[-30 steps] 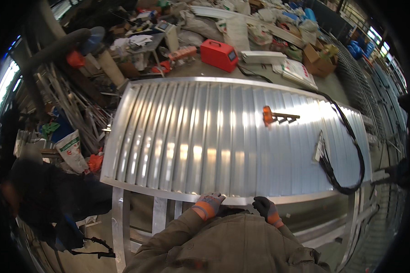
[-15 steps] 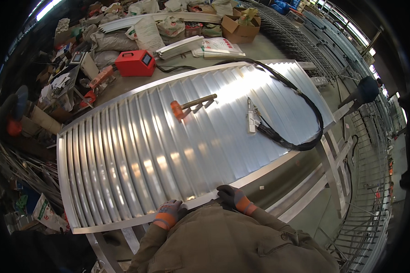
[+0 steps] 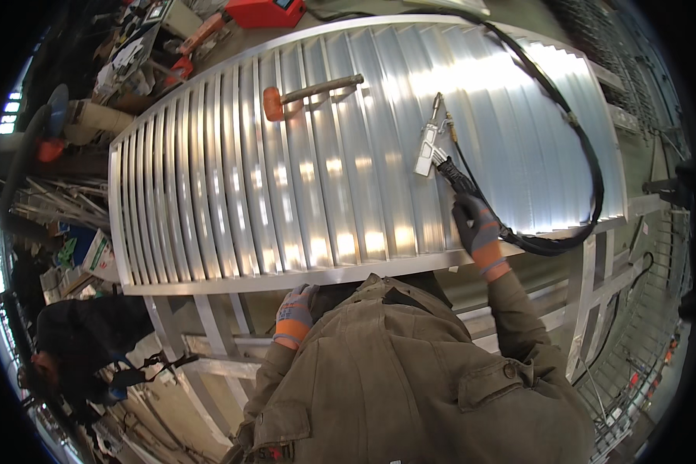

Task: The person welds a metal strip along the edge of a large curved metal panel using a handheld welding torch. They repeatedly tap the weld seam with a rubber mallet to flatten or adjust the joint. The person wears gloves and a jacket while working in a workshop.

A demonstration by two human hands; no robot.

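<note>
The slatted panel (image 3: 290, 205) is a broad, bright, silvery metal assembly that lies flat on a metal stand (image 3: 218, 332), its long near edge in front of the person. Its slats run side by side from the near edge to the far edge; they are smooth and reflective, with a strong white glare on the far right portion and warm yellowish spots along the near side. A flat, plain rim encloses them. The handheld torch (image 3: 428, 145) rests on the panel, right of its middle; it has a pale, angular body, a slim metal nozzle directed toward the far edge, and a brass-coloured fitting at its side. The black cable (image 3: 595, 174) leaves the torch, loops across the panel's right portion and passes over the far edge. The right hand (image 3: 478, 230), gloved in grey and orange, is at the cable above the near edge, fingers bent; whether they grip it cannot be told. The left hand (image 3: 294, 313), gloved alike, is at the near edge, fingers side by side and curved; whether they touch the rim cannot be told. The orange-headed mallet (image 3: 319, 90) lies on the panel's far half, left of the torch. A white-and-green sack (image 3: 100, 257) stands left of the panel; its contents are hidden.
</note>
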